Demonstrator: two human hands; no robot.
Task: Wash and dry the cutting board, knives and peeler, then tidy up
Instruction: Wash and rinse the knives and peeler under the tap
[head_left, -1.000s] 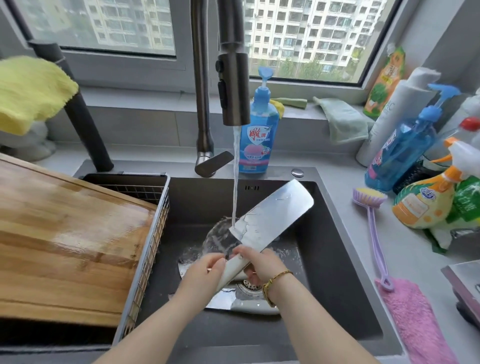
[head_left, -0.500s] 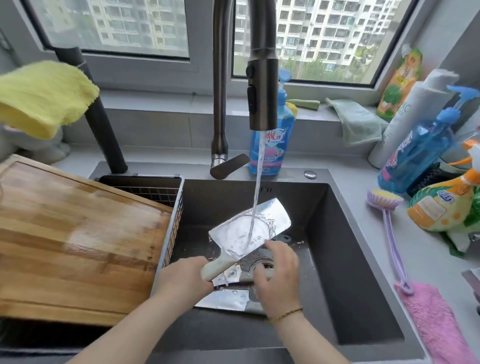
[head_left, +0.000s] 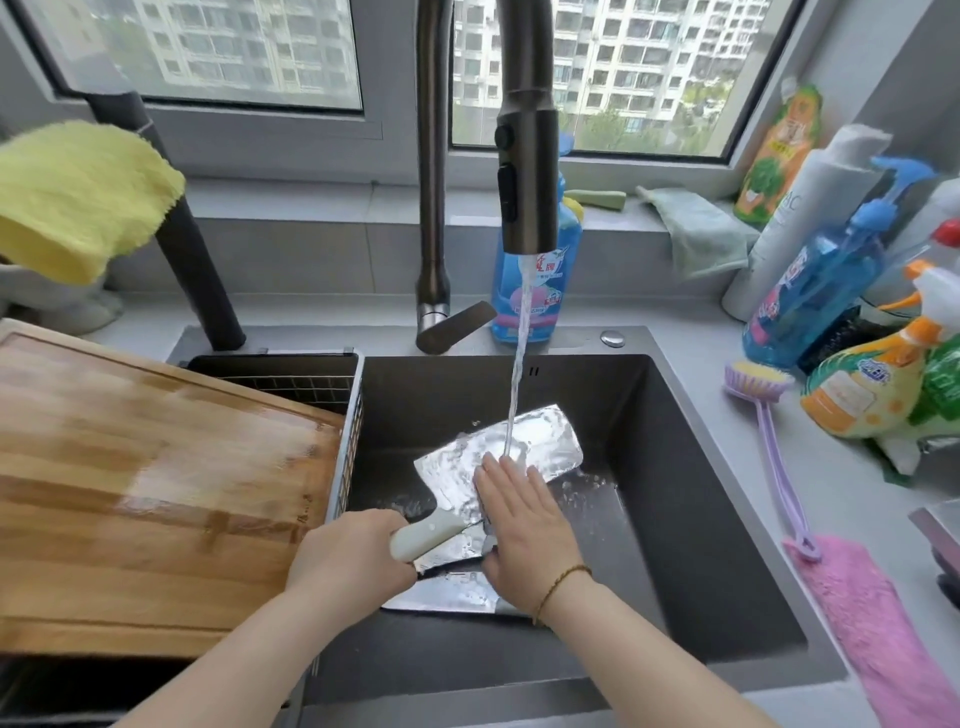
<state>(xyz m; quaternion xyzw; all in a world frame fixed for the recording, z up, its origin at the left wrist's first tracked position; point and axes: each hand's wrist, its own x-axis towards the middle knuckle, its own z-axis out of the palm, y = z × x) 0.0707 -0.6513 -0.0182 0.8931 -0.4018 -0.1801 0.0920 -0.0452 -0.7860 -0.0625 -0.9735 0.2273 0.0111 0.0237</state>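
The cutting board (head_left: 156, 493) has not moved. It lies wet at 9 o'clock, propped across the drain basket (head_left: 349, 415) on the left edge of the sink (head_left: 691, 519), and looks already rinsed. The change is in the sink, under the running faucet (head_left: 527, 182).

1 second ago the cleaver (head_left: 457, 457) stood tilted up toward 1 o'clock with both hands bunched at its handle. It has since been lowered, and its broad blade now lies nearly flat at the centre, with the water stream (head_left: 519, 364) landing on its upper face. The left hand (head_left: 348, 561) has kept its grip closed round the pale handle at 7 o'clock of the blade. The right hand (head_left: 524, 525) has left the handle: its grip is open, and the palm and straight fingers press flat on the blade, fingertips right where the water strikes.

I read this as a switch from wetting the cleaver to rubbing its face clean. Washing is therefore mid-way, and this blade's other side probably remains.

A 2nd knife (head_left: 441, 600) lies on the sink floor just below both hands, partly hidden by them. The peeler is not visible. Drying has not begun, though a pink cloth (head_left: 872, 639) waits on the counter at 4 o'clock.
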